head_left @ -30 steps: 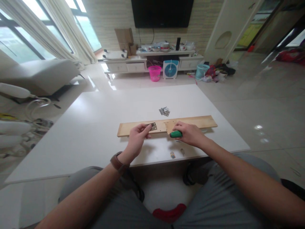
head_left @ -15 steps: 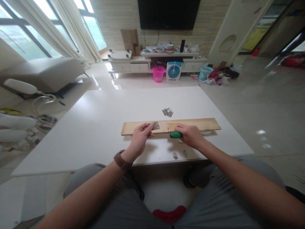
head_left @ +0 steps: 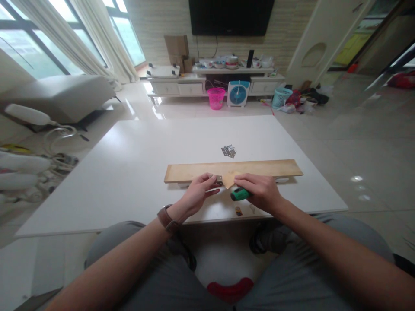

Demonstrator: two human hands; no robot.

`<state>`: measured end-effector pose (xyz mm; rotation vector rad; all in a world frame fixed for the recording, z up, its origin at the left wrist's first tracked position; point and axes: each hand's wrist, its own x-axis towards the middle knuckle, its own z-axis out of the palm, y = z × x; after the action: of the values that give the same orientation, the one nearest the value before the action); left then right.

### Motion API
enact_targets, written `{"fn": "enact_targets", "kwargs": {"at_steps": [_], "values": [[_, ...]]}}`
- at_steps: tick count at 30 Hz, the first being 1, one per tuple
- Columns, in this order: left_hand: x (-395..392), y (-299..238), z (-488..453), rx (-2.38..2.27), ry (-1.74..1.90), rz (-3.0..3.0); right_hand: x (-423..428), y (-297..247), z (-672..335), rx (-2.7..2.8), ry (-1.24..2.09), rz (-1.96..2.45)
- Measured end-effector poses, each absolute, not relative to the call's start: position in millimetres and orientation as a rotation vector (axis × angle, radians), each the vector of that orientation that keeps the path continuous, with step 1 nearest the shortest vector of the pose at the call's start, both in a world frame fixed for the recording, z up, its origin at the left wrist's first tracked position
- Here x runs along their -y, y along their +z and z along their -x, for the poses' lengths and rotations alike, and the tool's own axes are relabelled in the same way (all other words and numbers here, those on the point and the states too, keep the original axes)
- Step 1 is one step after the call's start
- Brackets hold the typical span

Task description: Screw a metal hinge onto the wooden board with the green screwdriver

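Green-handled tool (head_left: pixel 240 194) and tan piece (head_left: pixel 228 179) clamped in right grip (head_left: pixel 263 190); left grip (head_left: pixel 198 192) pinches hinge (head_left: pixel 219 180). Double hold could drop piece toward six-o'clock desk (head_left: pixel 210 214) edge.

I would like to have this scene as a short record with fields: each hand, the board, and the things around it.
Left hand: pinches a metal plate
Right hand: grips a green handle and a tan piece
Board: wooden, runs left to right, just beyond the hands
Hardware pile: metal, on the white table, beyond the board
Near edge: small yellow-and-blue item
Background: pink basket beside a blue fan
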<state>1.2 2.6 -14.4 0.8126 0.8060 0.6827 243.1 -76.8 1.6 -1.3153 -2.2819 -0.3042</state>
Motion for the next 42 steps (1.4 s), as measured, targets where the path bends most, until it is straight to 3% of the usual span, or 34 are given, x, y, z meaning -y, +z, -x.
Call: {"fn": "enact_targets", "kwargs": {"at_steps": [5, 11, 19, 32, 37, 42], "values": [[3, -11, -3, -0.703, 0.617, -0.787, 83, 9, -237, 2.281, -0.453, 1.179], [4, -14, -4, -0.736, 0.618, -0.84, 92, 10, -235, 2.45, -0.258, 1.15], [3, -28, -8, -0.755, 0.594, -1.192, 94, 11, -239, 2.338, 0.173, 1.489], [8, -50, -13, -0.848, 0.318, -1.783, 76, 38, -264, 1.787, 0.236, 1.727], [5, -52, -13, -0.844, 0.307, -1.83, 71, 38, -270, 1.986, 0.329, 2.114], [4, -51, -13, -0.827, 0.385, -1.847, 69, 29, -272, 2.131, 0.365, 2.214]]}}
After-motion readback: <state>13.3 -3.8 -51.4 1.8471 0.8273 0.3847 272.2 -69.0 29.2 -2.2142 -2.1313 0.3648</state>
